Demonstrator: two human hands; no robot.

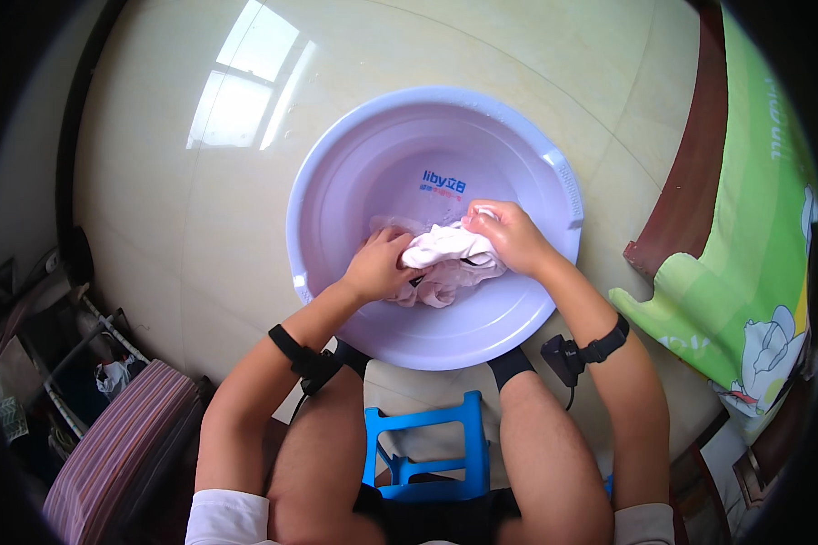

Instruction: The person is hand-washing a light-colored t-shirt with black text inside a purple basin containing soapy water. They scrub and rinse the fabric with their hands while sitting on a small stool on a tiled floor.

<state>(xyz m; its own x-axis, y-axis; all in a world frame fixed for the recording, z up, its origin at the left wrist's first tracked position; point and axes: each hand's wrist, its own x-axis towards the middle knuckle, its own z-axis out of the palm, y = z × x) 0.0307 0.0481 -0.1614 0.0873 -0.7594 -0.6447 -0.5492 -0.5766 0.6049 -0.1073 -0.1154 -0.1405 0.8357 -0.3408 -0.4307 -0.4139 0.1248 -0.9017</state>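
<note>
A pale pink-white cloth garment (450, 246) lies bunched in a large lavender plastic basin (436, 334), its lower folds wet and in shallow water. My right hand (508, 235) grips the garment's upper right part, fingers curled around a fold. On the other side, my left hand (382, 264) holds the garment's left end, with the fingertips partly hidden by cloth. Small dark patches show on the fabric near the left thumb and by the right palm. Blue and red printing (443, 184) marks the inside of the basin beyond the cloth.
Below me is a blue plastic stool (477, 443). The basin stands on glossy beige floor tiles (245, 204). To the right are dark red wooden furniture (682, 191) and a green printed cloth (688, 279). A striped cushion (123, 436) lies at lower left. Straps with small devices circle both forearms.
</note>
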